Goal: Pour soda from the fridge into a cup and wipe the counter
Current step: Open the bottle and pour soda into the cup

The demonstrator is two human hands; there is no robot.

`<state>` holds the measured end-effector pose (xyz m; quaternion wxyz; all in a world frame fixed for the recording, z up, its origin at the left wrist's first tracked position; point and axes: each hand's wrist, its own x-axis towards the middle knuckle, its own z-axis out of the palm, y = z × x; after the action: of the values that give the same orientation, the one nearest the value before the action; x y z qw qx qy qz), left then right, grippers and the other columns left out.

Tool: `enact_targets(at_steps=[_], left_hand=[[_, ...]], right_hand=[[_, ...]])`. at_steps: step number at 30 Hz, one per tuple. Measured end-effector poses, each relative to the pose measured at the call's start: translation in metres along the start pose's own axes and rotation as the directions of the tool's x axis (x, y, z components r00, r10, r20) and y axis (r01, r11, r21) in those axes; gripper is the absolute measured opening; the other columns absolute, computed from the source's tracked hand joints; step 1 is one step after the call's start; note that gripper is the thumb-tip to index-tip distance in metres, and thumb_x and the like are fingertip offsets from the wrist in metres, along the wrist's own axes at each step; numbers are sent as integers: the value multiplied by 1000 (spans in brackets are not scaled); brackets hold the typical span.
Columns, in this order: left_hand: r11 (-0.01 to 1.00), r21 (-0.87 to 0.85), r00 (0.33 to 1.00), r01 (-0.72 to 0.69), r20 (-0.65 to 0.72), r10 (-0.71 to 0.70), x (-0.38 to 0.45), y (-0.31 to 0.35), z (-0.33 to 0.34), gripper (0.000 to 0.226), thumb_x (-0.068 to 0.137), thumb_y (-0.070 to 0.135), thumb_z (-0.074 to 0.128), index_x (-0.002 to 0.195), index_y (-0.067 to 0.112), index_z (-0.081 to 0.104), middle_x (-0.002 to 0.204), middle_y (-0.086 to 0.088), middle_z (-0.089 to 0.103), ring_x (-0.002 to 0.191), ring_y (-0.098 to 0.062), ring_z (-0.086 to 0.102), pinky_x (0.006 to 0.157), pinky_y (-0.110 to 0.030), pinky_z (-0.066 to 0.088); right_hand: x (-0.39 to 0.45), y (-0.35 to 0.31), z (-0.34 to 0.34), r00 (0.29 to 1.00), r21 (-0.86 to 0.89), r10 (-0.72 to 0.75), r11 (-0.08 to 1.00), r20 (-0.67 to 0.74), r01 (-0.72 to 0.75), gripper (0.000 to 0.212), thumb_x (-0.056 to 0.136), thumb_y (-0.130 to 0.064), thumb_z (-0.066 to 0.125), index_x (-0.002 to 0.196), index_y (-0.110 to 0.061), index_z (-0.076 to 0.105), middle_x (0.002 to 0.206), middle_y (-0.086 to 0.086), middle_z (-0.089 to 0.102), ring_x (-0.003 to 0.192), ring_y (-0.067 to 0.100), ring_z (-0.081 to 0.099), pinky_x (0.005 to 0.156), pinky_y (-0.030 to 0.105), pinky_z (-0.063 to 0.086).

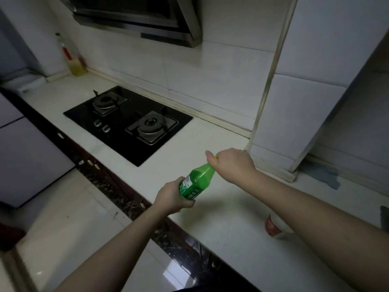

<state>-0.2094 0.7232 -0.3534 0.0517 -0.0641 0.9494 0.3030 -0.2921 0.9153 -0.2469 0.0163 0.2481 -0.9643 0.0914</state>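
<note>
A green soda bottle (196, 181) is held tilted over the white counter (231, 218), its neck pointing up and to the right. My left hand (171, 198) grips the bottle's lower body. My right hand (230, 162) is curled round the cap end at the bottle's top, hiding the cap. A red and white cup (273, 226) stands on the counter to the right, partly hidden behind my right forearm. A grey-blue cloth (324, 175) lies on the counter at the far right, by the wall corner.
A black two-burner gas hob (128, 123) is set into the counter to the left. An oil bottle (74, 64) stands in the back left corner. A range hood (147, 20) hangs above. The counter's dark front edge (126, 199) runs diagonally beside the floor.
</note>
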Motion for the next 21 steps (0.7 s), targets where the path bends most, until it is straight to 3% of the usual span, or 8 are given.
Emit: enact_targets(at_steps=[2,4,7,9,11,14,18,21], left_hand=[[992,-123,997,-5,80,15,-1,1,-5,53,60,34,86,105,33,58,90,11,67,83,-9,63,69,-19,48],[987,-157,988,-24,145,47,-4,2,-11,56,62,25,87,105,39,54,89,15,65,84,-6,61,69,-14,45],[992,-125,993,-16,115,30,-6,2,-11,57,62,23,87,110,30,59,93,10,67,85,-7,61,65,-8,42],[992,-127,999,21,47,-15,-7,0,-8,58,62,24,86,113,21,61,96,5,70,86,-12,64,67,-13,45],[990,-123,997,67,-34,-72,-9,-1,-4,56,62,26,85,111,20,60,94,4,70,86,-15,65,70,-25,51],[982,-89,966,168,-183,-182,-10,-6,1,50,62,30,79,106,26,55,86,7,66,79,-18,64,63,-31,52],[963,-1,924,271,-280,-260,-6,-14,1,54,65,34,74,112,25,51,88,5,66,76,-19,62,56,-28,44],[960,-31,927,278,-254,-276,5,-31,-2,53,64,38,74,109,24,51,86,6,64,76,-19,61,58,-28,45]], right_hand=[[0,3,2,921,-12,-333,941,-201,338,64,90,-67,16,64,-17,46,62,-2,47,65,24,54,51,28,28],[2,8,5,702,-128,-632,766,-327,630,59,92,-63,25,66,-15,48,62,0,48,56,21,48,50,26,28],[10,14,10,575,-178,-708,681,-410,711,46,88,-51,47,59,-14,49,55,1,45,50,19,41,47,26,28],[11,9,14,649,-128,-639,746,-413,653,44,82,-47,50,52,-15,48,48,-1,43,44,21,43,44,23,26],[12,0,15,791,-74,-510,852,-337,518,50,81,-53,36,51,-16,46,47,-3,41,47,24,48,44,21,20],[18,-14,21,936,-13,-292,955,-198,295,55,87,-58,22,56,-16,40,53,-2,40,60,24,46,48,30,20],[34,-34,23,995,152,-27,988,-97,42,56,94,-50,34,52,-14,39,52,2,44,57,25,47,46,30,22],[47,-52,30,998,200,23,980,-59,-11,55,93,-54,35,54,-16,39,54,1,45,60,27,49,48,30,25]])
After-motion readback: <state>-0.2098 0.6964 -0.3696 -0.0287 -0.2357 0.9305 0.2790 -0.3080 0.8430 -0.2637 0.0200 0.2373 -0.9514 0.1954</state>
